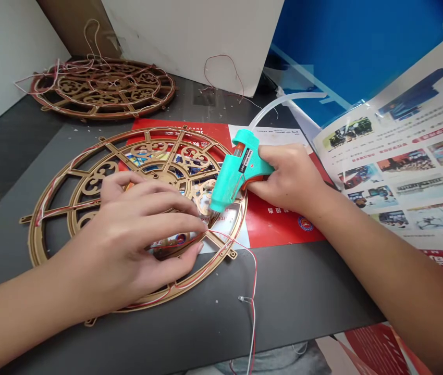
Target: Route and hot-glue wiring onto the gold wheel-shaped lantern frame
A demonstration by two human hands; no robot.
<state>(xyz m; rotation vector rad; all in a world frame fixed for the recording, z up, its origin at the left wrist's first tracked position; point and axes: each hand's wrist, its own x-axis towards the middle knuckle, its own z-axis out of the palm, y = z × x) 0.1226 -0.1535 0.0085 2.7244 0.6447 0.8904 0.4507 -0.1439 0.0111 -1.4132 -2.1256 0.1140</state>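
Observation:
My right hand [292, 174] grips a turquoise hot glue gun [227, 179], its nozzle pointing down at a spoke of a round gold-brown openwork frame [37, 245]. A bent translucent glue stick [284, 101] sticks out of the gun's back end. Spread over the frame, my left hand [135, 234] has its index finger and thumb close together at the same spoke, pinching a thin red-and-white wire [256, 271]. Some of this wire runs along the frame's outer ring. A small clear LED [244, 298] hangs from the loose length near the table's front edge.
Behind on the left lies a second ornate round frame [104, 91] with tangled wires. Red-and-white printed sheets [280, 229] lie under the nearer frame. A glossy photo brochure [397, 172] leans at the right. A white panel [194, 39] stands at the back of the dark table [292, 297].

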